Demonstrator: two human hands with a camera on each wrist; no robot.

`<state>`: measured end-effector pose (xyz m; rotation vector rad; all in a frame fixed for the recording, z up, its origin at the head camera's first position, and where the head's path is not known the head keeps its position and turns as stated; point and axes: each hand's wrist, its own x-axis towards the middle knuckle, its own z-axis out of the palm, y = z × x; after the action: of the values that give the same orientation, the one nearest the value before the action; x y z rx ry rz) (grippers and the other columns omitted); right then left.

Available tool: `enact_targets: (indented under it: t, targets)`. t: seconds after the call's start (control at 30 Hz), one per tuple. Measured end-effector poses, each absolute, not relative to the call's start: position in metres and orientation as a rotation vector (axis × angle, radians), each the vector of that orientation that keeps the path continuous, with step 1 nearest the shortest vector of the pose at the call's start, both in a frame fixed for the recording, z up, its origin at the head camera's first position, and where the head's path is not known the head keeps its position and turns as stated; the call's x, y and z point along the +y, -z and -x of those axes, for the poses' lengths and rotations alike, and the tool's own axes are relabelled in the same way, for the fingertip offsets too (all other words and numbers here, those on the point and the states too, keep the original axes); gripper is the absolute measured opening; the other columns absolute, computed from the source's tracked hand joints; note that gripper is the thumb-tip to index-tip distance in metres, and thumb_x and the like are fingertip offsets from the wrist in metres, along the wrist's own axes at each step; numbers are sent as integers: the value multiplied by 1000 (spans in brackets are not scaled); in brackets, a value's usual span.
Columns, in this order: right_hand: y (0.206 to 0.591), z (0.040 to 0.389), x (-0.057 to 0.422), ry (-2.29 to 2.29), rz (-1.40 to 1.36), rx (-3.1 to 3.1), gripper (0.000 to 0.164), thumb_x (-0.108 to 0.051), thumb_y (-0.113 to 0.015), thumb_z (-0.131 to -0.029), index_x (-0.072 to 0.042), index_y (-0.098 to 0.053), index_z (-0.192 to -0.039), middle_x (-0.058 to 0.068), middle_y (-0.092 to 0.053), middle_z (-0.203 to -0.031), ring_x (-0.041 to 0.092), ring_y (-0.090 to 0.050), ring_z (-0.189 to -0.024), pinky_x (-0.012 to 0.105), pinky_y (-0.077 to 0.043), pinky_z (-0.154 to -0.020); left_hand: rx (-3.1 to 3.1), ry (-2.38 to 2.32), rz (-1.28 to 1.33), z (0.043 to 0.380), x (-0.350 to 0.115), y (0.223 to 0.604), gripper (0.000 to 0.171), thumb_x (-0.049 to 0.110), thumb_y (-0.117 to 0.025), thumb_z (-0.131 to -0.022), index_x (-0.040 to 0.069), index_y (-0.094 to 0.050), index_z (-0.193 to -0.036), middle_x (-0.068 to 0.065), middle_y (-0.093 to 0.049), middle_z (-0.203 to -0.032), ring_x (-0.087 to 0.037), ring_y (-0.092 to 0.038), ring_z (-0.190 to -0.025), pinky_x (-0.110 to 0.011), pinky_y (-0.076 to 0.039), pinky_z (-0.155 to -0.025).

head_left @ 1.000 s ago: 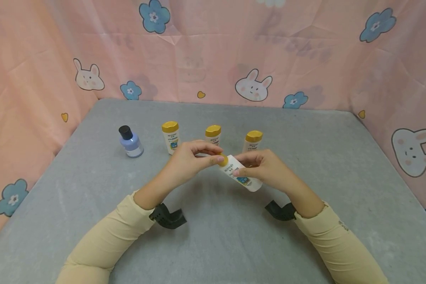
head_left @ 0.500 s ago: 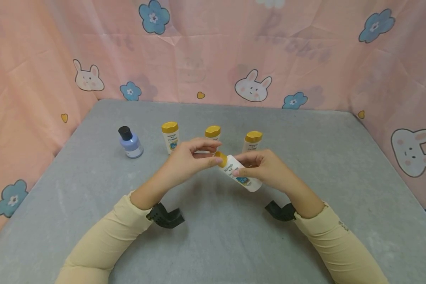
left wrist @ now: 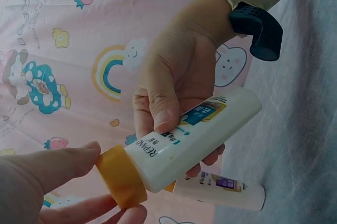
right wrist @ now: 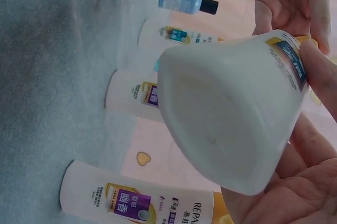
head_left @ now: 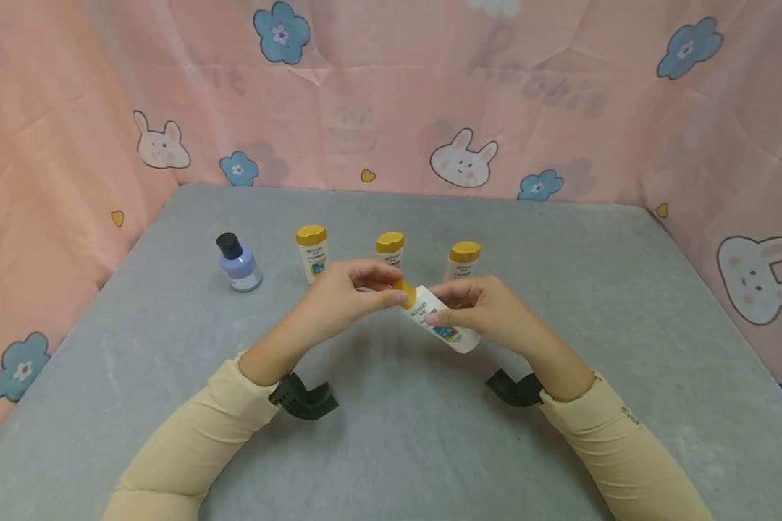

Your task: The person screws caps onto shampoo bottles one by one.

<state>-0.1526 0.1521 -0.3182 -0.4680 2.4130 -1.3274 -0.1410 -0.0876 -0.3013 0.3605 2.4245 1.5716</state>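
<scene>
A white shampoo-type bottle [head_left: 461,340] is held tilted above the table, its yellow cap pointing up and left. My right hand [head_left: 495,311] grips the bottle's body, thumb across the front label. With thumb and fingertips, my left hand [head_left: 339,298] pinches the yellow cap [left wrist: 122,176]. In the left wrist view the cap sits at the bottle's neck end, slightly askew to the body. The right wrist view shows the bottle's white base [right wrist: 210,124] close up. Behind the hands stand similar bottles, the middle one [head_left: 389,244] and the right one [head_left: 464,259] partly hidden.
Another yellow-capped bottle [head_left: 312,253] stands behind the left hand. Farther left is a blue-purple bottle [head_left: 242,271] with a black cap. The grey table [head_left: 391,449] meets a pink patterned curtain [head_left: 365,94] at the back and sides.
The left fingers lifted off the cap half a second ago while the thumb stayed by it; now they pinch it again. The right hand and bottle hold nearly still.
</scene>
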Motion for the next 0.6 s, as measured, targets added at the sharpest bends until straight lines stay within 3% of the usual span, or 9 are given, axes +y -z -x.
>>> enact_targets:
  t: [0.6]
  targets:
    - [318,153,153,1321,480,2420,39,-27,-77,-88,-9,-72,-122,12,-73,-112,20,-67,-91,34,-57,-79,2367,-1563,-491,144,-90,303,40,17,-75,-90,11,-67,-129,-4,-67,-128,-20,-64,-116,-33,-58,-93]
